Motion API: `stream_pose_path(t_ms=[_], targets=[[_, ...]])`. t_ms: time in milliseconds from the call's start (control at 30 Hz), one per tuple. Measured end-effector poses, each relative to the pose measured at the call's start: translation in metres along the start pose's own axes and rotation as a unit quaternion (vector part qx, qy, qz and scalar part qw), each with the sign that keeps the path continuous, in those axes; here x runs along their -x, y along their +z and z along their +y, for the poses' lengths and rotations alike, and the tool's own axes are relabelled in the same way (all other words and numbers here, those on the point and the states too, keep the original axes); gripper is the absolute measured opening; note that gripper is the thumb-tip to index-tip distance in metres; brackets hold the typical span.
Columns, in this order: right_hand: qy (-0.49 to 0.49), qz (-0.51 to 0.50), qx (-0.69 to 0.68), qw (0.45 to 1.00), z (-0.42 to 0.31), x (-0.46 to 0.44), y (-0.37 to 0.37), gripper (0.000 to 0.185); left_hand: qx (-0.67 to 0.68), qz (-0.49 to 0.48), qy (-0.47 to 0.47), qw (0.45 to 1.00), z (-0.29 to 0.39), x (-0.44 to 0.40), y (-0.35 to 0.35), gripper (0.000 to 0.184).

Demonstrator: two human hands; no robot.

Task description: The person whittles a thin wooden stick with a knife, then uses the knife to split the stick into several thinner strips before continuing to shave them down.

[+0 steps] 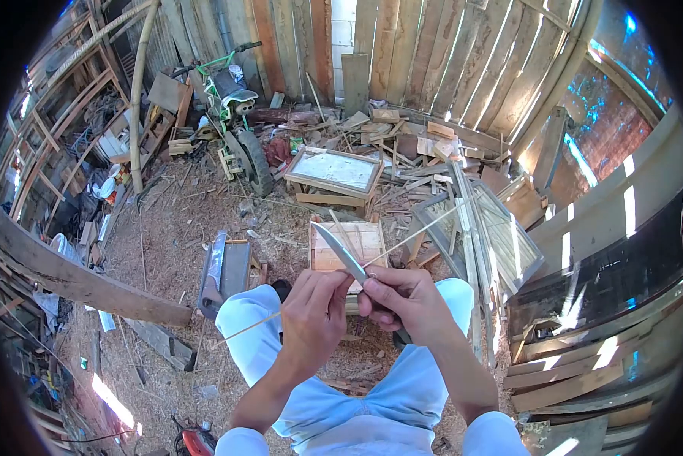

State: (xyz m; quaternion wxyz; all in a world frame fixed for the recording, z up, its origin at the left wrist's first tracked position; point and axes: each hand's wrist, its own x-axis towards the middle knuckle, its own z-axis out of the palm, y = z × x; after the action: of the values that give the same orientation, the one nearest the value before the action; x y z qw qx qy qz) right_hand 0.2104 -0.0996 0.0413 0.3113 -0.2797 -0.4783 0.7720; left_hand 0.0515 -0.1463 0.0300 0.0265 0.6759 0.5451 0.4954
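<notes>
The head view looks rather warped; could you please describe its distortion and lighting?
Head view: fisheye bending, black corners; sunlight streaks on the dark panel at right; bluish glare at upper right; left hand, right hand and knife fairly sharp.

The floor was brown and strewn with shavings; a heap of wood offcuts lay towards the plank wall; left of the heap stood a green motorbike; nearer lay a pale-faced framed panel; on the right, long wooden strips lay against a slatted frame, slanting away.
</notes>
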Motion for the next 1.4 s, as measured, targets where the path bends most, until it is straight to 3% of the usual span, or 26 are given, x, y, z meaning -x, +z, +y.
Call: stream_pose_path(t_ms=[367, 600, 667, 800, 900, 967, 1400], targets=[[-0.042, 0.038, 0.034, 0.998, -0.004, 0.006, 0.001, 0.022, -0.051, -0.005, 0.058, 0.997, 0.003, 0.006, 0.001, 0.022], [-0.039, 0.043, 0.076, 0.995, -0.005, 0.002, -0.002, 0.024, -0.069, -0.012, 0.048, 0.996, 0.005, 0.004, 0.000, 0.024], [-0.033, 0.048, 0.077, 0.995, -0.005, 0.001, -0.002, 0.024, -0.059, -0.004, 0.033, 0.998, 0.004, 0.005, 0.002, 0.015], [-0.019, 0.055, 0.081, 0.995, -0.004, -0.001, -0.003, 0.024, -0.054, -0.012, 0.029, 0.998, -0.002, 0.007, 0.003, 0.015], [-0.038, 0.100, 0.087, 0.990, 0.000, -0.003, -0.011, 0.023, -0.078, -0.030, 0.039, 0.996, -0.006, 0.011, 0.001, 0.023], [-0.056, 0.157, 0.068, 0.984, -0.009, -0.005, -0.024, 0.020, -0.071, -0.025, 0.034, 0.997, -0.008, 0.012, -0.004, 0.020], [-0.082, 0.201, -0.027, 0.976, -0.027, -0.006, -0.061, 0.016, -0.061, -0.026, 0.031, 0.997, -0.016, 0.014, -0.009, 0.018]])
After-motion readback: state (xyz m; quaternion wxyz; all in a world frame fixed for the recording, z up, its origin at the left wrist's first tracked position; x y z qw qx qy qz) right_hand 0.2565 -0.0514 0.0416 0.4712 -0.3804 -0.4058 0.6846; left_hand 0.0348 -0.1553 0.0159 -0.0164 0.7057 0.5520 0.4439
